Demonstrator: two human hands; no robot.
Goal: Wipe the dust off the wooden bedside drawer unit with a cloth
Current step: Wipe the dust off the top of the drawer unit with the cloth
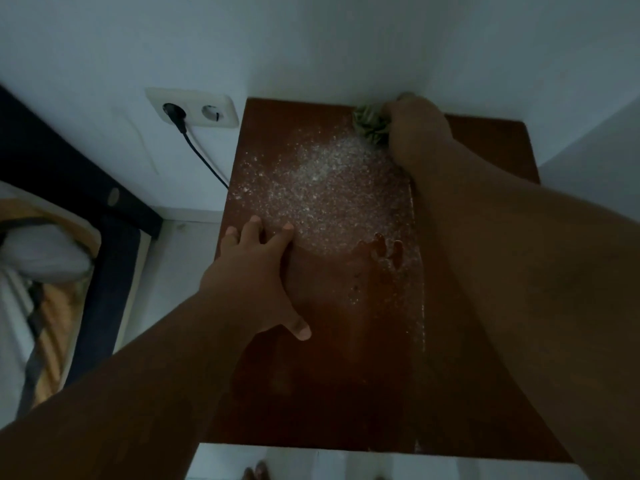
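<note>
The reddish-brown wooden top of the bedside drawer unit (pixel 332 358) fills the middle of the view. White dust (pixel 318 188) lies thick over its far middle part, with a thin line of dust running down the right side. My right hand (pixel 415 133) is at the far edge against the wall, shut on a crumpled greenish cloth (pixel 370 124) that presses on the wood. My left hand (pixel 256 278) rests flat on the top near its left edge, fingers spread, fingertips at the rim of the dust patch.
A white wall stands right behind the unit. A double socket (pixel 194 109) with a black plug and cable sits on the wall to the left. A dark bed frame (pixel 104 244) with bedding lies at the far left. Pale floor shows below the front edge.
</note>
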